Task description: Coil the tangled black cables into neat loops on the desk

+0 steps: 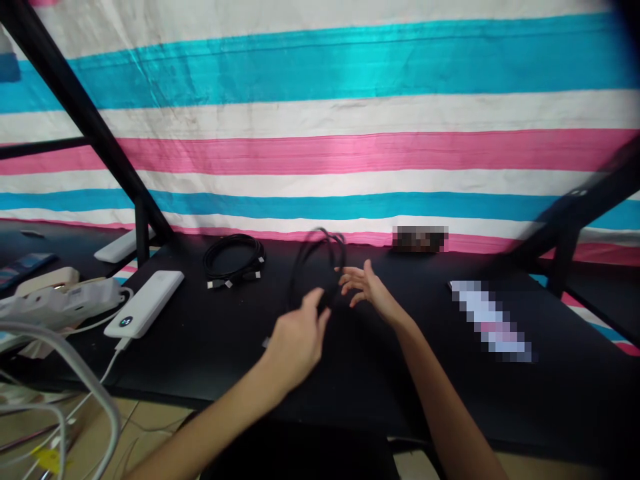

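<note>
My left hand (pixel 299 339) is closed around a looped black cable (pixel 295 267), raised over the middle of the black table. The cable's loops stand up above my fingers and are blurred by motion. Close to the right side of those loops is my right hand (pixel 364 288), its fingers spread and curved, with nothing visible in it. Farther left on the table lies a second black cable (pixel 233 258), coiled flat, with several light-tipped plugs at its lower edge.
A white power bank (pixel 145 305) with a plugged-in cord lies left, beside a white power strip (pixel 85 300). Right of my hands lies a pixelated flat object (pixel 490 320); another pixelated item (pixel 420 239) is at the back. Black frame bars (pixel 80 113) slope at both sides.
</note>
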Action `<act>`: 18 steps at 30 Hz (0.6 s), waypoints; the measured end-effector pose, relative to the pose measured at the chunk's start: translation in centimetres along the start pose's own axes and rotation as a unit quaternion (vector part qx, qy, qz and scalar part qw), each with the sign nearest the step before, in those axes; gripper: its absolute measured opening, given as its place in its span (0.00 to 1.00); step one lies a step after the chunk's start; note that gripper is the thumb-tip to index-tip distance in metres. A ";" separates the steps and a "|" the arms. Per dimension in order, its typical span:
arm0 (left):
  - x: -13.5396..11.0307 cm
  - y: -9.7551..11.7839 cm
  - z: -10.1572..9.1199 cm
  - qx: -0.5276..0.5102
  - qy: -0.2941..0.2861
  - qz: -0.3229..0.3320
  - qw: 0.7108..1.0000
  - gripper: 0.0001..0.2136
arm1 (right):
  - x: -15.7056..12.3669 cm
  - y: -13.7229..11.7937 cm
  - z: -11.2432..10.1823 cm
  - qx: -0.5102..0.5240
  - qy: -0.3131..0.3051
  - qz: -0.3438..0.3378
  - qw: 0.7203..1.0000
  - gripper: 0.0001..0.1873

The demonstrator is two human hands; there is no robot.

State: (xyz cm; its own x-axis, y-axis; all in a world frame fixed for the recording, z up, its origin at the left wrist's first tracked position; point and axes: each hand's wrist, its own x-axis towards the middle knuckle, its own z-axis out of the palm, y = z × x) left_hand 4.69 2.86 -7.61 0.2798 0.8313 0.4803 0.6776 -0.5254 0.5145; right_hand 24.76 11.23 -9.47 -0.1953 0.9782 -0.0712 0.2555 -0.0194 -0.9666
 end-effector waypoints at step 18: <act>2.6 -4.5 -0.9 -0.041 0.076 -0.126 0.988 0.20 | -0.9 -0.6 0.4 0.108 -0.006 -0.117 0.987 0.17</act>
State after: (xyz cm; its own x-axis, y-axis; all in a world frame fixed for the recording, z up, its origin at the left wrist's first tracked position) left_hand 1.73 7.24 -8.03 -0.0006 0.9043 0.4269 0.6540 -0.3225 0.6843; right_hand 24.36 10.31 -8.98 -0.2357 0.9587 0.1591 -0.0062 0.1622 -0.9867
